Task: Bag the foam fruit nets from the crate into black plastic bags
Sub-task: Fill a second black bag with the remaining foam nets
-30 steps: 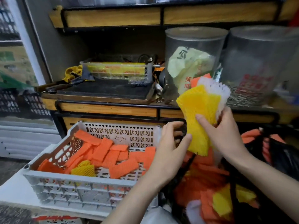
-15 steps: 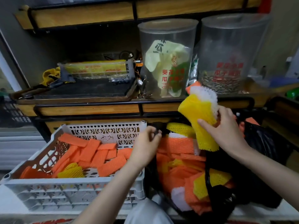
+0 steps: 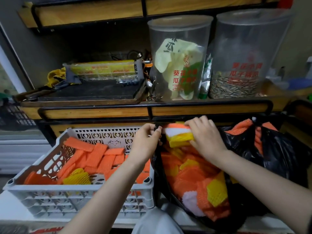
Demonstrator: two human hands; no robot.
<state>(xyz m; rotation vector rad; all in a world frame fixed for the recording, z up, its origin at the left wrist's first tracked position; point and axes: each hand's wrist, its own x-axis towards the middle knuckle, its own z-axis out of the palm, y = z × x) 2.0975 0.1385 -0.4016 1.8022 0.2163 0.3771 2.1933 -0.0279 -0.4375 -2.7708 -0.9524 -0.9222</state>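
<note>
Nearest me, orange and yellow foam nets [image 3: 99, 159] lie loose in the pale lattice crate [image 3: 79, 196] and fill the crinkly black bag [image 3: 233, 223] beside it: featherlight, squashy mesh, I'd guess, best grabbed in flat stacks. Beyond, the left hand [image 3: 146, 142] pinches the bag's rim while the right hand [image 3: 206, 137] clasps a yellow-white-orange stack [image 3: 179, 137] at its mouth.

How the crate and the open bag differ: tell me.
The crate is stiff, pale and latticed; the bag is soft and black. The crate's nets are nearly all orange, thinly spread, floor showing; the bag's pile mixes orange, yellow and white. The left hand pinches the bag's rim and the right hand holds a bundle at its mouth; no hand grips the crate. Both hold foam nets.
</note>
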